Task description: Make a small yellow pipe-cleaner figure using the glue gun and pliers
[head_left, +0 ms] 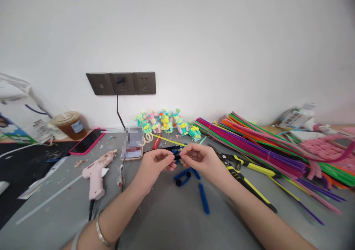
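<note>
Near the middle of the grey table, my left hand (158, 163) and my right hand (200, 160) meet fingertip to fingertip. Both pinch a small black piece (176, 156), mostly hidden by the fingers. Just below them lies a blue pipe-cleaner shape (182, 178) with black round ends. A separate blue strip (203, 198) rests nearer to me, below my right hand. More blue and black pieces are partly covered behind the fingers.
A pink glue gun (96, 178), a phone (133, 144) and a pink-cased phone (88, 141) are at left, with a drink cup (72, 125). Small colourful figures (165, 122) stand by the wall. Yellow-black pliers (248, 179) and bundled pipe cleaners (257, 150) lie at right.
</note>
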